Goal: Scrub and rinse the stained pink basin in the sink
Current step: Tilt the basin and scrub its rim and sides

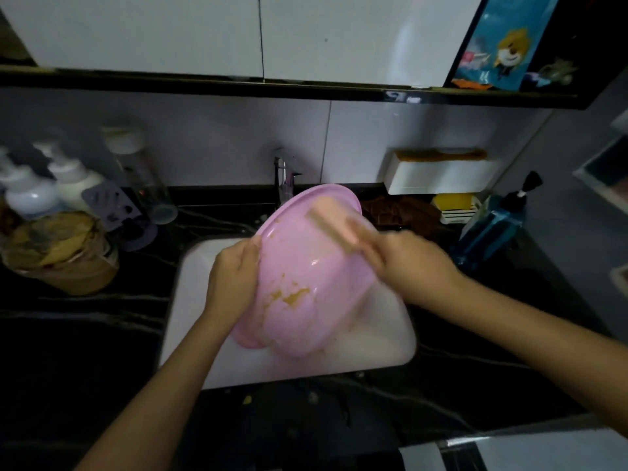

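Where closest, at six o'clock, dark veined counter (85,334); two bare forearms reaching in from five and seven o'clock toward the centre; white sink (185,294) set into that counter just past its front edge; standing inside the sink and tipped up on edge, pink basin (306,266), lower rim down at six o'clock, upper rim toward twelve, yellow-orange smears across its lower middle; left hand (234,277) at the basin's nine o'clock, fingers curled over the rim and clamped on it; right hand (404,263) at the basin's two o'clock, blurred, closed round a pale pink brush (334,226) laid against the basin's upper part; behind the basin at twelve o'clock, chrome tap (283,178) before grey wall tiles; out at nine o'clock on the counter, tan tub (61,263) with crumpled yellowish contents; past it, two white pump bottles (30,195) and a clear bottle (139,171); at two o'clock, brown cloth (401,212), yellow sponge (455,200), blue pump bottle (492,226); above those, white wall box (438,176); farthest, at twelve, white cabinet doors (170,28).
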Demonstrator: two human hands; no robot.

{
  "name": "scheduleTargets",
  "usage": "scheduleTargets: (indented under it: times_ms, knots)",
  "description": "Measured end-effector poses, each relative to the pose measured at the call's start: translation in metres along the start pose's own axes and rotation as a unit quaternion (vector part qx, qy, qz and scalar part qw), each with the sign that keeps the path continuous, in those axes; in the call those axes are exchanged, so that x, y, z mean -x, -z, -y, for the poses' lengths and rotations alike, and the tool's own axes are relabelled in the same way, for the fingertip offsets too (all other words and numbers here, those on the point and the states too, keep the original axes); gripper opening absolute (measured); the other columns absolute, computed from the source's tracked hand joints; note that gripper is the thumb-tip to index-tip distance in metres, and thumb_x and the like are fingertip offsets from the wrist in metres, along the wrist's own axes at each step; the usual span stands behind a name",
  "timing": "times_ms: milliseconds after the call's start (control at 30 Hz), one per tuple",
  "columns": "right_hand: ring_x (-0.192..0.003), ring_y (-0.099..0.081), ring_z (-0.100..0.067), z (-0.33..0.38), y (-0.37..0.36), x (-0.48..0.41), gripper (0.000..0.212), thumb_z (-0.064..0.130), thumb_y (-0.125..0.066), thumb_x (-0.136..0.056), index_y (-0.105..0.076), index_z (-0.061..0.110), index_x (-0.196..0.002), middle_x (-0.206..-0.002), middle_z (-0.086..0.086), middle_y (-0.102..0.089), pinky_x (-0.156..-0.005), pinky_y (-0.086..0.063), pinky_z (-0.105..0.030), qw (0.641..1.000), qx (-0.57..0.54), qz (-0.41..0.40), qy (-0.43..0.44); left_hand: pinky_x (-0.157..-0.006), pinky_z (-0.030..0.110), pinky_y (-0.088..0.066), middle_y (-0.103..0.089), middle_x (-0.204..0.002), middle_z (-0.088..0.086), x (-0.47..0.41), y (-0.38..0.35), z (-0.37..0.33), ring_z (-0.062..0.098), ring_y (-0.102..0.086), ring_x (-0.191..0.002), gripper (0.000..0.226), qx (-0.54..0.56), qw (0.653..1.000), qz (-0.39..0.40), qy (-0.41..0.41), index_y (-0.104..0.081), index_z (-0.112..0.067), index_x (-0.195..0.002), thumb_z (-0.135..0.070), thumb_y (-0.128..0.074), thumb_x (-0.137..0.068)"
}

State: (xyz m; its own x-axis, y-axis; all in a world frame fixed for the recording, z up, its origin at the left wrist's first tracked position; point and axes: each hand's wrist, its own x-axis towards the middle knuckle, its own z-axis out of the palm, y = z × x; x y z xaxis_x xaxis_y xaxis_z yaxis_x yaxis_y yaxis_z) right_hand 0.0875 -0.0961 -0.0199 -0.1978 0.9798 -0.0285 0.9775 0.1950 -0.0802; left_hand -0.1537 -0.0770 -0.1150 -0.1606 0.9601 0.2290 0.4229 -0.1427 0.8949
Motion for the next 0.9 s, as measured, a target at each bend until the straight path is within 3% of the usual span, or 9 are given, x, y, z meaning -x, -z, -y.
scheduleTargets:
  times_ms: [100, 233, 400, 500, 600, 700, 767, 833, 900]
  knots:
    - [-0.091, -0.062, -0.034, 0.011, -0.009, -0.007, 0.048, 0.036, -0.034, -0.1, -0.029, 0.033, -0.147, -0.099, -0.013, -0.066, -0.066, -0.048, -0.037, 0.993, -0.103, -0.036, -0.05, -0.054, 0.034, -0.028, -0.033, -0.047, -0.006, 0.003, 0.006, -0.007, 0.011, -0.031, -0.049, 0.047, -0.04, 0.998, -0.04, 0.006, -0.029, -0.02, -0.051, -0.045, -0.036, -0.09]
    - [-0.089, -0.062, -0.034, 0.043, -0.032, 0.037, 0.051, 0.044, -0.033, -0.099, -0.015, 0.046, -0.146, -0.096, -0.014, -0.066, -0.065, -0.044, -0.038, 0.991, -0.114, -0.023, 0.066, -0.055, 0.037, -0.031, -0.031, -0.048, -0.005, -0.002, 0.027, -0.006, 0.013, -0.03, -0.049, 0.048, -0.057, 0.997, -0.06, 0.009, -0.028, -0.018, -0.05, -0.045, -0.037, -0.089]
    - [-0.092, -0.063, -0.036, 0.008, -0.031, 0.0, 0.048, 0.034, -0.037, -0.099, -0.03, 0.03, -0.146, -0.1, -0.016, -0.066, -0.064, -0.048, -0.035, 0.97, -0.207, -0.076, -0.105, -0.057, 0.033, -0.028, -0.039, -0.051, -0.004, -0.013, 0.003, -0.033, 0.025, -0.04, -0.057, 0.053, -0.135, 0.991, -0.001, -0.02, -0.033, -0.016, -0.052, -0.041, -0.038, -0.098]
    - [-0.078, -0.063, -0.036, 0.041, -0.052, 0.045, 0.051, 0.044, -0.029, -0.098, -0.015, 0.042, -0.148, -0.086, -0.017, -0.067, -0.055, -0.035, -0.034, 0.976, -0.194, -0.094, -0.035, -0.058, 0.033, -0.03, -0.044, -0.055, -0.001, -0.027, -0.012, -0.043, 0.028, -0.047, -0.064, 0.052, -0.168, 0.985, 0.021, -0.027, -0.036, -0.016, -0.053, -0.041, -0.036, -0.099]
    - [-0.054, -0.061, -0.031, 0.054, -0.055, 0.053, 0.054, 0.051, -0.022, -0.093, -0.017, 0.042, -0.146, -0.062, -0.01, -0.063, -0.044, -0.034, -0.031, 0.985, -0.122, -0.113, 0.038, -0.058, 0.034, -0.033, -0.046, -0.055, 0.0, -0.037, -0.012, -0.04, 0.028, -0.048, -0.063, 0.054, -0.157, 0.987, 0.038, -0.025, -0.039, -0.014, -0.054, -0.045, -0.037, -0.098]
    - [-0.086, -0.063, -0.033, 0.036, -0.048, 0.017, 0.05, 0.042, -0.026, -0.1, -0.013, 0.04, -0.149, -0.098, -0.012, -0.065, -0.061, -0.037, -0.032, 0.97, -0.191, -0.089, -0.121, -0.061, 0.034, -0.036, -0.045, -0.055, 0.002, -0.048, -0.008, -0.033, 0.023, -0.043, -0.058, 0.055, -0.117, 0.99, 0.08, 0.001, -0.039, -0.012, -0.057, -0.055, -0.034, -0.089]
    - [-0.085, -0.062, -0.031, 0.04, -0.044, 0.028, 0.052, 0.038, -0.025, -0.101, -0.006, 0.038, -0.15, -0.099, -0.012, -0.065, -0.062, -0.036, -0.031, 0.959, -0.205, -0.082, -0.177, -0.062, 0.033, -0.036, -0.044, -0.056, 0.002, -0.051, -0.008, -0.029, 0.02, -0.04, -0.057, 0.055, -0.09, 0.99, 0.105, 0.019, -0.042, -0.013, -0.058, -0.06, -0.032, -0.083]
    - [-0.071, -0.064, -0.027, 0.061, -0.057, 0.058, 0.054, 0.041, -0.026, -0.101, 0.001, 0.04, -0.148, -0.08, -0.008, -0.065, -0.055, -0.032, -0.031, 0.98, -0.153, -0.082, -0.094, -0.063, 0.036, -0.038, -0.046, -0.056, 0.002, -0.052, -0.007, -0.027, 0.019, -0.04, -0.056, 0.061, -0.068, 0.991, 0.116, 0.031, -0.047, -0.007, -0.06, -0.062, -0.033, -0.082]
    - [-0.05, -0.06, -0.024, 0.07, -0.065, 0.068, 0.054, 0.043, -0.031, -0.097, -0.015, 0.037, -0.148, -0.057, -0.004, -0.059, -0.046, -0.027, -0.029, 0.992, -0.09, -0.089, -0.011, -0.063, 0.039, -0.041, -0.048, -0.057, 0.003, -0.052, -0.005, -0.024, 0.018, -0.041, -0.057, 0.064, -0.053, 0.992, 0.113, 0.034, -0.049, -0.004, -0.062, -0.062, -0.034, -0.082]
